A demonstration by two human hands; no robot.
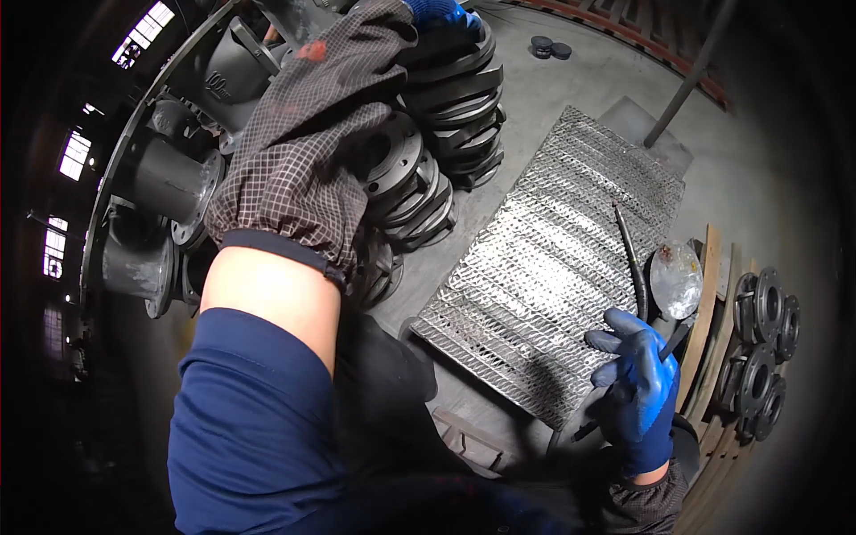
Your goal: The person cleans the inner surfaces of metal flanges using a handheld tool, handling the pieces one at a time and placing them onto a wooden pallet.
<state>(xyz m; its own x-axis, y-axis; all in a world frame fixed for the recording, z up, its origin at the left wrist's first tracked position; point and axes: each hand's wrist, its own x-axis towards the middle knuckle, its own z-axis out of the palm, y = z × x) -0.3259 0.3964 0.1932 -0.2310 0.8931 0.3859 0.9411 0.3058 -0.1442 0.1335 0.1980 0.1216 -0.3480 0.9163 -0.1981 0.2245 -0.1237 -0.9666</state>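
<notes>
My left hand (439, 12), in a blue glove, reaches to the top edge of the view over a tall stack of dark ring-shaped metal castings (459, 98). Its fingers are mostly cut off, so I cannot see what they do. My right hand (637, 383), also blue-gloved, hovers low over the near right corner of a grey metal grating (535, 259). Its fingers curl around a thin dark stick (676, 339) that sticks out on both sides; the stick's kind is unclear. Beside that hand are a silvery round container (675, 281) and a black curved rod or hose (629, 250).
Flanged grey pipe pieces (165, 183) crowd the left side. A shorter pile of flanged castings (406, 183) stands beside my left sleeve. Right of the grating are wooden planks (700, 321) and dark flanges (758, 383). A slanted pole (691, 76) rises at the far right; small black discs (550, 47) lie behind.
</notes>
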